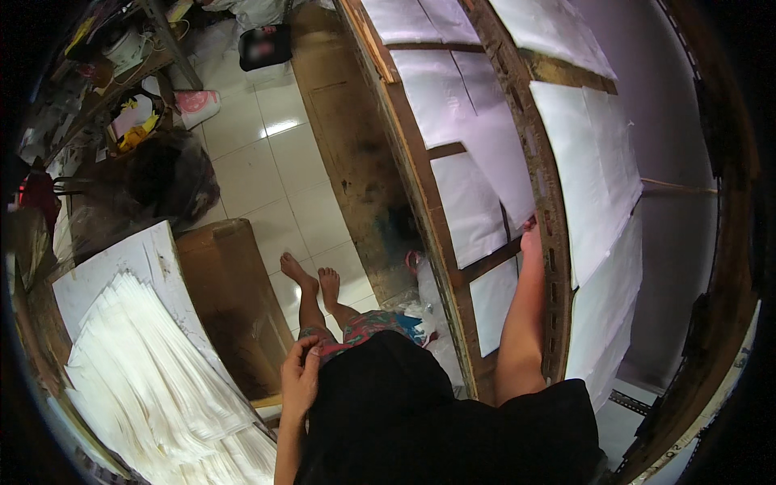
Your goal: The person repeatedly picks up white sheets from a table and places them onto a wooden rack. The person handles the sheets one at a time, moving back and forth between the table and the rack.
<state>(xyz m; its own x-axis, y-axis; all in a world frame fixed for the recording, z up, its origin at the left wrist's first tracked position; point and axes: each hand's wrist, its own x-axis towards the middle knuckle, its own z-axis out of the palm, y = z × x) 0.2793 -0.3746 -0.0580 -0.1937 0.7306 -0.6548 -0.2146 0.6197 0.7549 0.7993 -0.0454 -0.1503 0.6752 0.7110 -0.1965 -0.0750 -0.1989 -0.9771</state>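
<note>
My right arm reaches into a wooden and metal rack on the right. My right hand [529, 225] is closed on the lower corner of a white sheet [495, 153], its fingers partly hidden by the perforated metal bar [540, 153]. This sheet slants over other white sheets [465, 206] lying on the rack's slats. Down beside my patterned shorts [373, 322], my left hand [300, 378] hangs with loosely bent fingers and nothing visible in it. Left of it lies a fanned stack of white sheets [149, 380] on a white board [153, 242].
A brown cardboard box [226, 299] stands by the stack. Long flattened cardboard [339, 121] lies on the tiled floor [271, 174] along the rack. More white sheets [594, 178] cover the rack's right side. Cluttered shelves and bags fill the far left; clear plastic [440, 347] bunches near the rack's foot.
</note>
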